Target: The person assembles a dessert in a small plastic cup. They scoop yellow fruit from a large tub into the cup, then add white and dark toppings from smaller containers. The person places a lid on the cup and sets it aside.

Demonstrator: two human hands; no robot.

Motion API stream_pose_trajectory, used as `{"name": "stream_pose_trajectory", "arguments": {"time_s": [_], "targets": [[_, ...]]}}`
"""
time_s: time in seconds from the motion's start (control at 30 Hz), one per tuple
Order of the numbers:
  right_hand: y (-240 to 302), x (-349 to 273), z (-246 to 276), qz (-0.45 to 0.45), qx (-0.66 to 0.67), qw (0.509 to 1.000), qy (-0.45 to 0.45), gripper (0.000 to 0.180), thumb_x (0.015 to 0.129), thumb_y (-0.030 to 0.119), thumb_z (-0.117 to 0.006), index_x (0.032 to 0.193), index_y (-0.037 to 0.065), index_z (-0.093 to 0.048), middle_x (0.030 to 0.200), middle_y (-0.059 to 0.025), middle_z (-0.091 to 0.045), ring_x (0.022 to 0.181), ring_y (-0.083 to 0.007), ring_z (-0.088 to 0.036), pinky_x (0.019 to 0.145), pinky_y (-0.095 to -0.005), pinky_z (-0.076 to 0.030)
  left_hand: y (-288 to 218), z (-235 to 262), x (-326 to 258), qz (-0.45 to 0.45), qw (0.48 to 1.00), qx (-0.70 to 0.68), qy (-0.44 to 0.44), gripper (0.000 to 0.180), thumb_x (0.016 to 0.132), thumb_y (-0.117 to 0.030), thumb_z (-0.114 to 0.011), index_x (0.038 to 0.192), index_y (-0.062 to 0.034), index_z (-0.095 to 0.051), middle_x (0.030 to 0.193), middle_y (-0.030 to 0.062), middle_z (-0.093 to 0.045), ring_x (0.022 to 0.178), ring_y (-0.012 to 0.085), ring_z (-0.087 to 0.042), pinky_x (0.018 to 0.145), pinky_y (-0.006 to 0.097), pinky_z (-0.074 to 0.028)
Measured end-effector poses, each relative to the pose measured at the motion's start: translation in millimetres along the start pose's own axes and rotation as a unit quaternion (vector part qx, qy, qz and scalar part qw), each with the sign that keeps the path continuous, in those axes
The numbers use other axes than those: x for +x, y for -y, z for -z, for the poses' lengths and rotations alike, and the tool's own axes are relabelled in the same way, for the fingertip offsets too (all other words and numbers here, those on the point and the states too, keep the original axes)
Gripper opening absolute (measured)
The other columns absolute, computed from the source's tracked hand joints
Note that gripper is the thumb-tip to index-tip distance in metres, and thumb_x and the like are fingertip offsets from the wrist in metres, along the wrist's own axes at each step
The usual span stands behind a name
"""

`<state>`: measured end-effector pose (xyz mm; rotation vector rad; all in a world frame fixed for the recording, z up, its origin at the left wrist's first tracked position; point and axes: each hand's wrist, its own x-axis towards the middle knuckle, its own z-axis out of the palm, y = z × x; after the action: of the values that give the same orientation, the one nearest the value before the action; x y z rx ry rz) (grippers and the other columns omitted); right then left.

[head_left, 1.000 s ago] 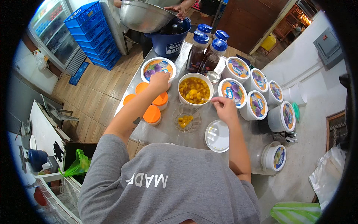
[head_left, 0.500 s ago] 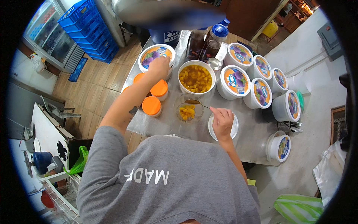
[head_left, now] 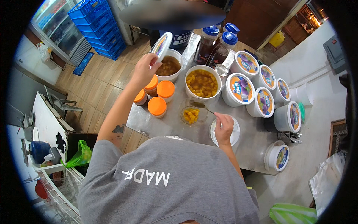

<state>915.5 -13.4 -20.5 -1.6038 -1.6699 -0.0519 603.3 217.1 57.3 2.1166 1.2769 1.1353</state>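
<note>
My left hand (head_left: 143,69) holds a white lid (head_left: 161,45) tilted up off a white tub (head_left: 169,66) of brown liquid at the table's far left. My right hand (head_left: 223,128) grips a metal spoon (head_left: 201,106) whose bowl reaches over a small clear cup (head_left: 191,115) holding yellow pieces. Just beyond the cup stands an open white tub (head_left: 202,83) full of yellow pieces. A loose white lid (head_left: 234,132) lies under my right hand.
Three orange-lidded jars (head_left: 157,106) stand by my left forearm. Several closed white tubs (head_left: 241,89) line the right side of the metal table (head_left: 164,123). Two dark blue-capped bottles (head_left: 209,41) stand at the back. Blue crates (head_left: 99,26) are stacked on the floor at the left.
My left hand has lifted the lid off the left tub, baring brown liquid. My right hand has drawn back toward me and now holds the spoon over the small cup.
</note>
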Motion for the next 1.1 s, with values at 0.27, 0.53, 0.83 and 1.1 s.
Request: {"name": "stream_pose_trajectory", "arguments": {"time_s": [0.27,0.53,0.83,1.1], "targets": [[-1.2,-8.3,-8.9,-0.035,0.038,0.999,-0.004,0.017,0.085,0.001,-0.062,0.099,0.009,-0.069,0.089,-0.0069,-0.068,0.083,-0.0264,-0.063,0.076,-0.0363,-0.045,27.4,16.7,-36.2,0.171,0.915,-0.342,-0.127,0.025,0.101,-0.021,-0.053,0.119,-0.0030,-0.050,0.108,0.0065,-0.062,0.099,0.0153,-0.062,0.089,0.037,-0.056],[-3.2,10.8,-3.4,-0.097,0.085,0.989,0.074,0.014,0.085,0.002,-0.063,0.096,0.007,-0.070,0.080,-0.0082,-0.064,0.072,-0.0236,-0.061,0.068,-0.0356,-0.047,37.4,36.6,-71.2,0.292,0.715,-0.572,-0.274,0.027,0.103,-0.025,-0.048,0.122,-0.0067,-0.050,0.120,0.0087,-0.058,0.110,0.0238,-0.060,0.100,0.048,-0.051],[30.4,196.0,-76.3,0.122,-0.061,0.986,0.097,0.017,0.080,0.005,-0.061,0.092,0.009,-0.072,0.088,-0.0115,-0.066,0.086,-0.0284,-0.062,0.075,-0.0393,-0.049,47.5,71.5,-122.9,0.329,0.620,-0.621,-0.348,0.035,0.105,-0.028,-0.043,0.129,-0.0042,-0.050,0.125,0.0077,-0.059,0.115,0.0238,-0.057,0.106,0.043,-0.047],[43.4,253.0,-194.3,0.252,-0.337,0.880,0.221,0.015,0.081,0.014,-0.060,0.082,0.010,-0.074,0.092,-0.0078,-0.069,0.096,-0.0254,-0.064,0.082,-0.0410,-0.049,68.8,83.2,-184.2,0.315,0.622,-0.608,-0.379,0.035,0.104,-0.029,-0.046,0.132,-0.0081,-0.049,0.127,0.0057,-0.057,0.117,0.0219,-0.054,0.103,0.042,-0.045]]}}
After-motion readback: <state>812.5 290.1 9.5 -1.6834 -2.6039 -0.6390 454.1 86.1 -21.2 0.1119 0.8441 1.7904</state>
